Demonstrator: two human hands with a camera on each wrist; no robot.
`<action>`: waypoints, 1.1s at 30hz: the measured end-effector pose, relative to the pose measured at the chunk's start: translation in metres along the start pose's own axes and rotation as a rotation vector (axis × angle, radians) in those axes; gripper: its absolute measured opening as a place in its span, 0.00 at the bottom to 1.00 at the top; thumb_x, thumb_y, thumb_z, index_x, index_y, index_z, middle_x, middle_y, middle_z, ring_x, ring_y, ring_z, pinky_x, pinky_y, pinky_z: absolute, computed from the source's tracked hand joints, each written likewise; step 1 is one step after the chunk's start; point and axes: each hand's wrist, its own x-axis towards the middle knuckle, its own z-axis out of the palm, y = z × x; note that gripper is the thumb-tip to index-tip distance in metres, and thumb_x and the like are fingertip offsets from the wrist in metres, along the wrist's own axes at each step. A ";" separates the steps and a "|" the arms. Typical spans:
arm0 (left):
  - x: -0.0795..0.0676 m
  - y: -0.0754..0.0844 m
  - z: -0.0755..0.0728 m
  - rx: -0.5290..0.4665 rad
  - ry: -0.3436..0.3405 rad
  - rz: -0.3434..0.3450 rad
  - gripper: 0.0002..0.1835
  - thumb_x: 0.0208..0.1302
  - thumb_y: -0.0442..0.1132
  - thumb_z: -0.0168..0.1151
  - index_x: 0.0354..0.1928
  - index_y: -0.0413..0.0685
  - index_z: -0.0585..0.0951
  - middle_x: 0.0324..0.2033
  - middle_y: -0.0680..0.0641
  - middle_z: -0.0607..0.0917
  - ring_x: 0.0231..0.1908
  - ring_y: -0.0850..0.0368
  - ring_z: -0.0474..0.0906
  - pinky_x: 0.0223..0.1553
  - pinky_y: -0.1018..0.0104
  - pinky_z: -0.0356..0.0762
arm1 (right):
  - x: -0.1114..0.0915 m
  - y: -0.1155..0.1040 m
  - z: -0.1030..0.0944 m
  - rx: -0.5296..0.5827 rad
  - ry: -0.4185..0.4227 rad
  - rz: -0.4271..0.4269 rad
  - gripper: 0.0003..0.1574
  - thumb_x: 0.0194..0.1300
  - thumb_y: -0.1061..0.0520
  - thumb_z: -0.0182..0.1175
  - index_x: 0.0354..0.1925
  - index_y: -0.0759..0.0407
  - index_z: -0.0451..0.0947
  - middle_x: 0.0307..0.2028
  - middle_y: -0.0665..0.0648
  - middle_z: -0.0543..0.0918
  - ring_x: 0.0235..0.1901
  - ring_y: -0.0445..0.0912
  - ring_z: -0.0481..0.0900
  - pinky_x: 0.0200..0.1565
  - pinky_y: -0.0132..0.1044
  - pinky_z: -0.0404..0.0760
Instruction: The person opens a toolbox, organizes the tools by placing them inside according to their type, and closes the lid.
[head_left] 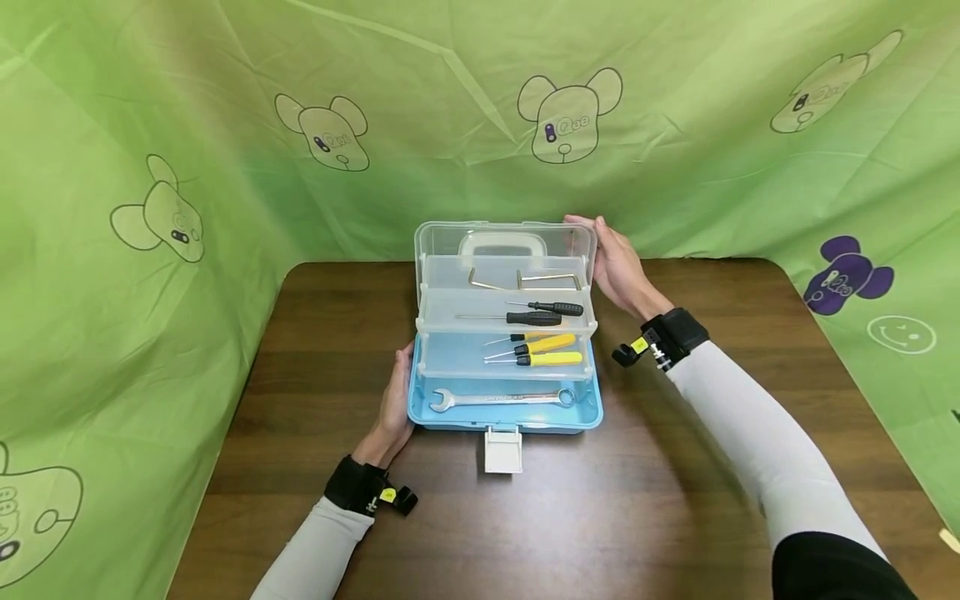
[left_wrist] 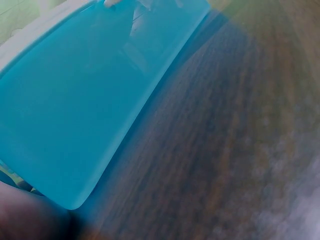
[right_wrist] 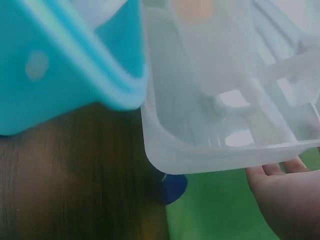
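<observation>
A blue toolbox (head_left: pixel 592 421) with a clear lid (head_left: pixel 435 237) stands open on the table, its trays fanned out in steps. L-shaped hex keys (head_left: pixel 551 277) lie in the top tray, two black screwdrivers (head_left: pixel 534 318) below them, and yellow-handled screwdrivers (head_left: pixel 553 359) lower still. In the base rests a combination wrench (head_left: pixel 502 399). My left hand (head_left: pixel 392 408) lies along the box's left side. At the lid's right edge, my right hand (head_left: pixel 618 267) holds it, fingers reaching behind; the right wrist view shows them beyond the clear plastic (right_wrist: pixel 225 157).
A white latch (head_left: pixel 503 452) hangs down from the box's front. The box sits on a dark wooden table (head_left: pixel 555 533), near its far edge. Green printed cloth (head_left: pixel 442 108) hangs behind and along both sides.
</observation>
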 end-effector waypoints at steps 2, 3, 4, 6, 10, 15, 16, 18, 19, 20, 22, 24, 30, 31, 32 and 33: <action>0.000 0.000 0.000 -0.003 0.002 0.001 0.39 0.87 0.59 0.23 0.84 0.38 0.45 0.83 0.37 0.49 0.83 0.43 0.43 0.82 0.46 0.41 | -0.003 -0.003 0.002 -0.013 -0.006 -0.020 0.39 0.87 0.38 0.39 0.79 0.62 0.64 0.79 0.65 0.62 0.78 0.58 0.61 0.78 0.49 0.61; 0.000 0.000 0.000 -0.006 0.000 0.000 0.39 0.87 0.59 0.23 0.84 0.38 0.45 0.83 0.36 0.49 0.83 0.43 0.42 0.82 0.45 0.41 | -0.005 -0.004 0.003 -0.024 -0.009 -0.028 0.39 0.87 0.38 0.39 0.79 0.62 0.65 0.78 0.65 0.62 0.77 0.59 0.61 0.78 0.50 0.61; 0.000 0.000 0.000 -0.007 0.001 0.000 0.39 0.87 0.59 0.23 0.84 0.38 0.45 0.83 0.36 0.49 0.83 0.43 0.43 0.82 0.46 0.41 | -0.006 -0.005 0.004 -0.032 -0.012 -0.037 0.39 0.87 0.38 0.39 0.78 0.62 0.65 0.78 0.66 0.62 0.77 0.60 0.62 0.78 0.50 0.60; 0.000 0.000 0.000 -0.012 0.003 0.000 0.39 0.87 0.60 0.23 0.84 0.38 0.45 0.83 0.36 0.49 0.83 0.43 0.43 0.82 0.46 0.42 | -0.008 -0.007 0.005 -0.040 -0.021 -0.051 0.39 0.87 0.39 0.39 0.78 0.62 0.65 0.78 0.67 0.61 0.76 0.61 0.61 0.78 0.51 0.59; -0.001 0.000 0.001 -0.021 0.009 -0.003 0.39 0.87 0.59 0.24 0.84 0.37 0.45 0.83 0.35 0.50 0.82 0.43 0.43 0.81 0.46 0.42 | -0.014 -0.010 0.008 -0.045 -0.027 -0.071 0.38 0.87 0.39 0.39 0.78 0.63 0.66 0.79 0.67 0.60 0.76 0.60 0.62 0.78 0.48 0.59; -0.001 0.001 0.001 -0.010 0.012 -0.001 0.38 0.87 0.59 0.24 0.83 0.37 0.46 0.83 0.35 0.49 0.82 0.44 0.42 0.82 0.46 0.41 | -0.021 -0.016 0.012 -0.015 -0.028 -0.102 0.38 0.87 0.40 0.42 0.76 0.67 0.67 0.78 0.63 0.63 0.76 0.55 0.65 0.79 0.45 0.59; -0.001 0.001 0.001 -0.009 0.011 0.001 0.38 0.87 0.59 0.23 0.83 0.37 0.46 0.83 0.35 0.49 0.82 0.43 0.42 0.82 0.47 0.40 | -0.022 -0.017 0.013 -0.008 -0.027 -0.109 0.38 0.87 0.41 0.42 0.76 0.67 0.67 0.77 0.62 0.65 0.75 0.54 0.66 0.79 0.45 0.59; -0.001 0.001 0.001 -0.005 0.009 0.004 0.39 0.87 0.59 0.23 0.83 0.36 0.46 0.83 0.35 0.49 0.83 0.43 0.42 0.82 0.46 0.40 | -0.024 -0.020 0.015 0.009 -0.026 -0.121 0.37 0.87 0.42 0.43 0.75 0.69 0.67 0.74 0.60 0.68 0.73 0.51 0.68 0.78 0.45 0.59; 0.000 0.001 0.001 -0.004 0.008 0.004 0.39 0.87 0.59 0.23 0.83 0.36 0.46 0.83 0.34 0.49 0.83 0.42 0.42 0.82 0.45 0.40 | -0.026 -0.021 0.016 0.013 -0.026 -0.127 0.36 0.87 0.43 0.44 0.75 0.69 0.68 0.73 0.59 0.69 0.72 0.49 0.69 0.78 0.45 0.59; 0.000 0.001 0.001 -0.004 0.007 0.004 0.39 0.87 0.59 0.23 0.83 0.36 0.45 0.83 0.34 0.49 0.82 0.42 0.42 0.81 0.44 0.39 | -0.027 -0.022 0.016 0.012 -0.026 -0.133 0.35 0.87 0.44 0.44 0.74 0.69 0.68 0.72 0.58 0.70 0.71 0.48 0.69 0.78 0.45 0.60; 0.000 0.001 0.002 -0.008 0.004 0.003 0.39 0.87 0.60 0.24 0.84 0.36 0.46 0.83 0.34 0.50 0.82 0.42 0.43 0.81 0.44 0.40 | -0.030 -0.024 0.018 0.010 -0.026 -0.141 0.33 0.87 0.46 0.45 0.73 0.69 0.70 0.71 0.57 0.72 0.70 0.47 0.70 0.78 0.44 0.61; -0.001 0.002 0.002 -0.010 -0.002 0.002 0.40 0.87 0.60 0.24 0.84 0.37 0.46 0.82 0.35 0.50 0.82 0.42 0.44 0.81 0.44 0.41 | -0.032 -0.027 0.020 0.003 -0.023 -0.143 0.31 0.87 0.48 0.46 0.72 0.69 0.71 0.70 0.57 0.73 0.70 0.46 0.70 0.77 0.42 0.62; -0.001 0.003 0.002 -0.015 -0.016 0.006 0.39 0.87 0.60 0.23 0.84 0.37 0.46 0.83 0.36 0.50 0.82 0.44 0.44 0.81 0.46 0.42 | -0.040 -0.032 0.022 -0.031 -0.019 -0.140 0.28 0.85 0.52 0.53 0.71 0.68 0.74 0.69 0.56 0.76 0.67 0.47 0.73 0.70 0.36 0.70; -0.001 0.003 0.002 -0.011 -0.016 0.006 0.39 0.87 0.59 0.22 0.84 0.38 0.46 0.83 0.37 0.50 0.82 0.44 0.44 0.81 0.46 0.42 | -0.042 -0.033 0.022 -0.032 -0.024 -0.140 0.27 0.84 0.52 0.53 0.71 0.67 0.74 0.69 0.56 0.76 0.67 0.47 0.74 0.69 0.37 0.71; -0.001 0.003 0.002 -0.007 -0.018 0.005 0.39 0.87 0.59 0.22 0.84 0.38 0.46 0.83 0.37 0.50 0.82 0.44 0.44 0.82 0.46 0.41 | -0.043 -0.033 0.022 -0.036 -0.030 -0.142 0.26 0.84 0.53 0.54 0.70 0.66 0.75 0.69 0.56 0.76 0.66 0.47 0.75 0.69 0.38 0.72; -0.001 0.003 0.002 -0.003 -0.018 0.006 0.38 0.87 0.58 0.22 0.84 0.38 0.46 0.83 0.37 0.50 0.82 0.44 0.43 0.82 0.46 0.41 | -0.045 -0.033 0.023 -0.037 -0.036 -0.145 0.25 0.84 0.54 0.55 0.70 0.65 0.76 0.70 0.57 0.76 0.66 0.47 0.75 0.69 0.39 0.73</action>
